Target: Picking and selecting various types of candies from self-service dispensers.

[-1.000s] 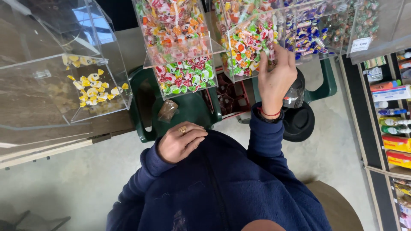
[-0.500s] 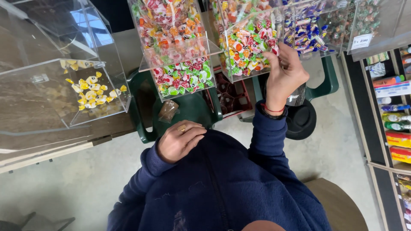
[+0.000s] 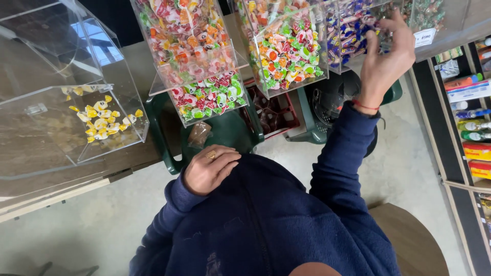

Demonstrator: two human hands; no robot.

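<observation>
right hand up at the clear bin of blue wrapped candies, fingers half curled, can't tell if holding one, likely light, slick and crinkly, best pinched mid-wrapper, while left hand rests loosely closed, empty, on the jacket.

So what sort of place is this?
Most likely a small shop with a sweets counter: clear bins of wrapped candy, which the right hand reaches into, and shelves of packaged goods alongside. The left hand rests on a blue jacket.
</observation>
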